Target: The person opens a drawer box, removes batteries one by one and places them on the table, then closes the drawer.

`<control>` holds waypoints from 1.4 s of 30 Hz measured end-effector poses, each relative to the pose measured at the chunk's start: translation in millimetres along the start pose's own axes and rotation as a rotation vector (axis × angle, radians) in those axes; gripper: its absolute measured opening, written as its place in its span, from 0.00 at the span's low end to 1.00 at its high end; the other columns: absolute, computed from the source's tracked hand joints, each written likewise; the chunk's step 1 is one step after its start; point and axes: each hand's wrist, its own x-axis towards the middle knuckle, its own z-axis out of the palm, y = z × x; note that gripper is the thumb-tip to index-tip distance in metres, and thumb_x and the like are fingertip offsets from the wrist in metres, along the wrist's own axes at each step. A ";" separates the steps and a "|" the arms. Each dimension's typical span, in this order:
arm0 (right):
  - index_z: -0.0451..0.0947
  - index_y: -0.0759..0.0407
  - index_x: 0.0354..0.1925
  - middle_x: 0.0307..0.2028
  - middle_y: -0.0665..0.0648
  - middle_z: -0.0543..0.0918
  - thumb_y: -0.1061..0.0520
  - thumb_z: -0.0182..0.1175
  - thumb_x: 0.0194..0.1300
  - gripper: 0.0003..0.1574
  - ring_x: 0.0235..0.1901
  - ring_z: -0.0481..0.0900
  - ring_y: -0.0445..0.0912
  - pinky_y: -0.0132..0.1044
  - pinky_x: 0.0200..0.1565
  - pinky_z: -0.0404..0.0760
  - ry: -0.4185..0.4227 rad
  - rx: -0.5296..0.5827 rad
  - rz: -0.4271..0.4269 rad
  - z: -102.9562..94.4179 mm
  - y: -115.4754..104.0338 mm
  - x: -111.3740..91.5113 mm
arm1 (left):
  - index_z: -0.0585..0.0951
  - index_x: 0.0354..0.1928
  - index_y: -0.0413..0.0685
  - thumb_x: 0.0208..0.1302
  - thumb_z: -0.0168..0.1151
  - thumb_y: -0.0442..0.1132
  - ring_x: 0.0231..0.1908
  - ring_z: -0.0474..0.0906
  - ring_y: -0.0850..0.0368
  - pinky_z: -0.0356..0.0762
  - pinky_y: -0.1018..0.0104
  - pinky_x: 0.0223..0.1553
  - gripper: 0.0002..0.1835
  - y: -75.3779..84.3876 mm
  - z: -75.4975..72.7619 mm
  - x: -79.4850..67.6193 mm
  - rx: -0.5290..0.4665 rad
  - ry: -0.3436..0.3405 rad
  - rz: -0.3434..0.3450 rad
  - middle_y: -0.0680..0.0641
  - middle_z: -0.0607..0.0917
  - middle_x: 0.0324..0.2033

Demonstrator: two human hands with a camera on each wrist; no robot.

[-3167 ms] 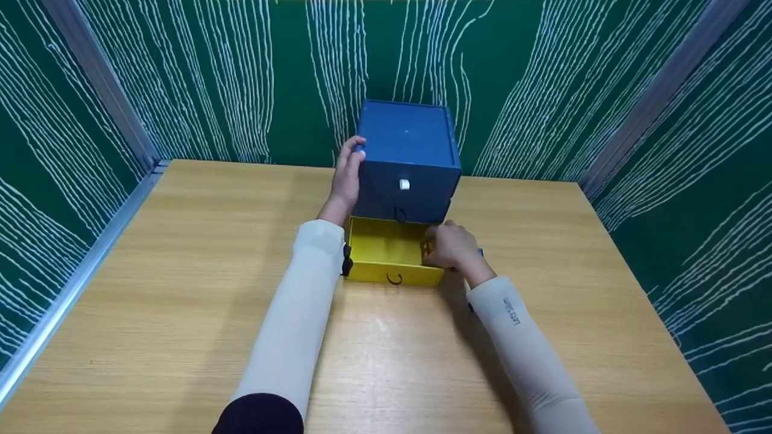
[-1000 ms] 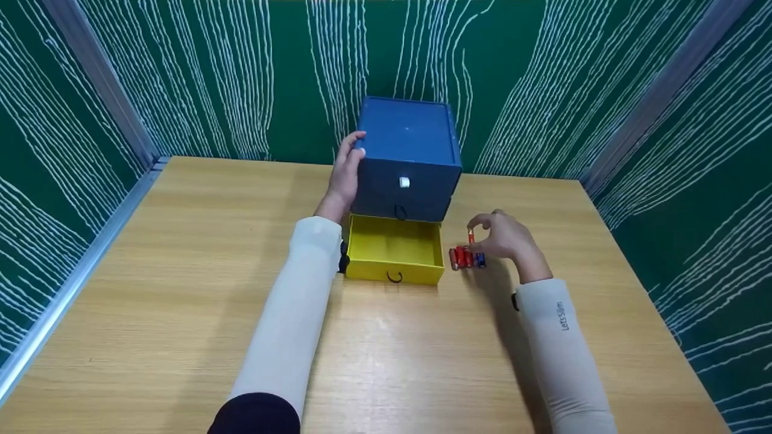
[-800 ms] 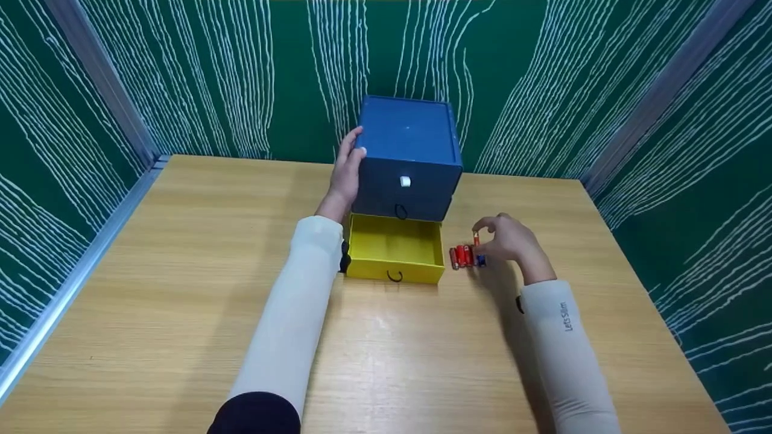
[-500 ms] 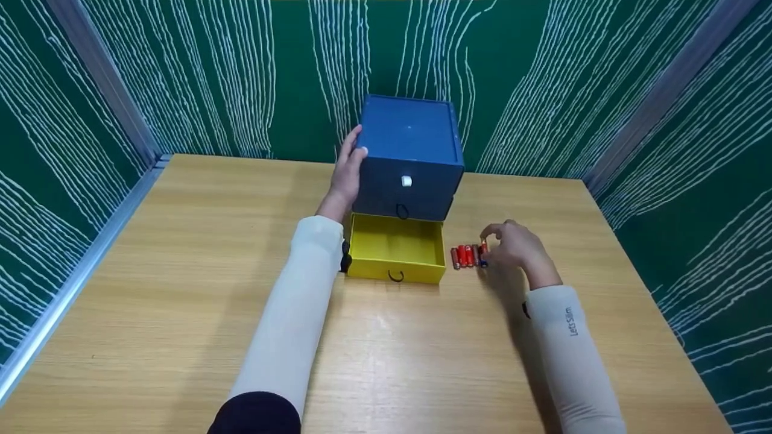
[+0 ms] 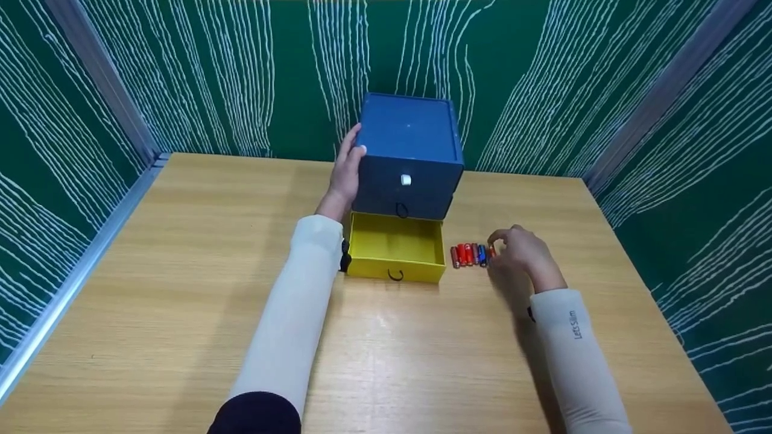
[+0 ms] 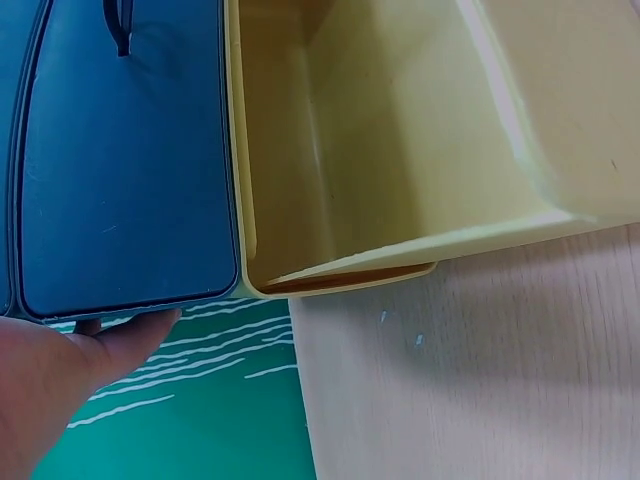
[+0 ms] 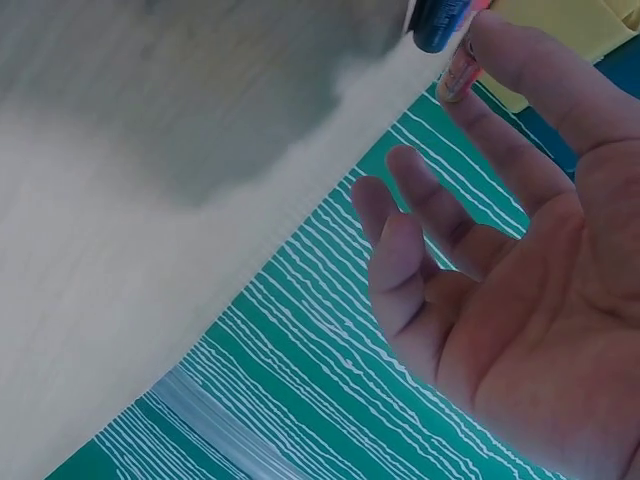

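In the head view a blue drawer unit [image 5: 410, 129] stands at the back of the table, its yellow bottom drawer [image 5: 395, 241] pulled out. My left hand [image 5: 345, 175] rests against the unit's left side with fingers extended; the left wrist view shows the thumb [image 6: 140, 335] along the unit's edge. Right of the drawer lie several batteries in a row, mostly red ones [image 5: 464, 255] and a blue one [image 5: 482, 255]. At the row's right end my right hand [image 5: 523, 256] pinches a red-orange battery [image 7: 458, 75] between thumb and index finger, beside the blue one.
The wooden table [image 5: 241, 289] extends around the unit, with green white-lined walls [image 5: 289, 78] behind and at both sides. A white knob [image 5: 406, 179] and a black loop handle [image 5: 401, 210] project from the unit's front. Another black loop [image 5: 395, 275] is on the yellow drawer.
My right hand has moved from the yellow drawer to the right, over the row, and lowered the pinched battery from upright to the row's right end. The left hand stays on the unit.
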 end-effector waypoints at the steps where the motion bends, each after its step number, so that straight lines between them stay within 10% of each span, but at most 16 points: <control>1: 0.73 0.48 0.49 0.45 0.61 0.69 0.55 0.68 0.41 0.32 0.42 0.68 0.56 0.51 0.41 0.70 0.001 -0.002 0.001 1.3 0.7 -0.1 | 0.51 0.64 0.72 0.63 0.36 0.49 0.63 0.51 0.58 0.45 0.51 0.62 0.26 -0.3 0.0 -0.6 0.006 0.001 -0.001 0.60 0.50 0.66; 42: 0.74 0.49 0.49 0.44 0.61 0.70 0.58 0.67 0.42 0.31 0.38 0.68 0.54 0.48 0.40 0.70 0.001 -0.023 0.012 15.6 2.9 9.7 | 0.52 0.63 0.75 0.63 0.36 0.51 0.63 0.51 0.59 0.45 0.50 0.62 0.25 -14.7 0.3 8.8 -0.002 0.032 0.017 0.63 0.51 0.65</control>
